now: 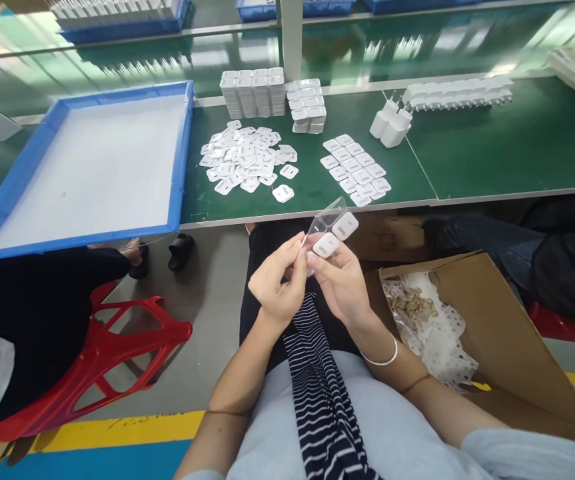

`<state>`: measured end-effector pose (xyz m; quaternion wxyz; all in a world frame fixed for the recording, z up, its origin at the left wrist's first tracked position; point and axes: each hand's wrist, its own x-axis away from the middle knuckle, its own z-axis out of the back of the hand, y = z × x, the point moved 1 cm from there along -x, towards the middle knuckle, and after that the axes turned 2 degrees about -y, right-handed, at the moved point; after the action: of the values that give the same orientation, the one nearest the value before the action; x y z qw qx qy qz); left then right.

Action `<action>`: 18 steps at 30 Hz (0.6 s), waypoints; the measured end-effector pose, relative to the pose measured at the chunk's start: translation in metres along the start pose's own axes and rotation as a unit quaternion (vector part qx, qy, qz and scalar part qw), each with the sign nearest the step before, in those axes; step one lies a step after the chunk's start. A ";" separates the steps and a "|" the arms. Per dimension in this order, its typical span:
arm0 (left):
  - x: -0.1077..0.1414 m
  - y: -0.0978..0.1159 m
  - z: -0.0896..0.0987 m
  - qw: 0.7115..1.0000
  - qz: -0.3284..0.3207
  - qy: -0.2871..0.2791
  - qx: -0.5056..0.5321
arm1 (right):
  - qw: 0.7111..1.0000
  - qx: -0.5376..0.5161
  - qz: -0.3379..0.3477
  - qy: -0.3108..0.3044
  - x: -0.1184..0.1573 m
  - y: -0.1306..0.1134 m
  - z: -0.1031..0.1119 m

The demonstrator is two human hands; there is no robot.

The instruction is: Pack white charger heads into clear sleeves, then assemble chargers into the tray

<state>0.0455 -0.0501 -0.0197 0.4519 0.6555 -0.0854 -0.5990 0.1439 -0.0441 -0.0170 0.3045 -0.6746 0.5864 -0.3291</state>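
Note:
Over my lap, in front of the bench edge, both hands are together on a clear plastic sheet (331, 212) carrying white rounded-square pieces (326, 245) with small dark print. My left hand (283, 275) pinches the sheet's left edge between thumb and fingers. My right hand (341, 277) grips it from below, its thumb by the nearest white piece. What lies between the two thumbs is partly hidden. On the bench beyond are a loose heap of similar white pieces (242, 157) and a flat array of them (354, 169).
Tall stacks of white pieces (253, 95) stand at the back, beside a lower stack (308, 107). Further right are white plug adapters (391, 123). A blue-rimmed tray (183, 153) overhangs the bench at left. An open carton (487, 320) of plastic scraps sits right; a red stool (132, 347) left.

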 end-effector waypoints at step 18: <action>-0.002 -0.023 0.013 0.979 -0.101 -0.074 -0.161 | 0.994 0.058 0.078 0.056 -0.013 -0.006 0.016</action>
<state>0.0242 -0.0416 -0.0324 0.4810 0.5331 0.0455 -0.6945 0.1593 -0.0303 -0.0231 0.3349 -0.5886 0.6330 -0.3752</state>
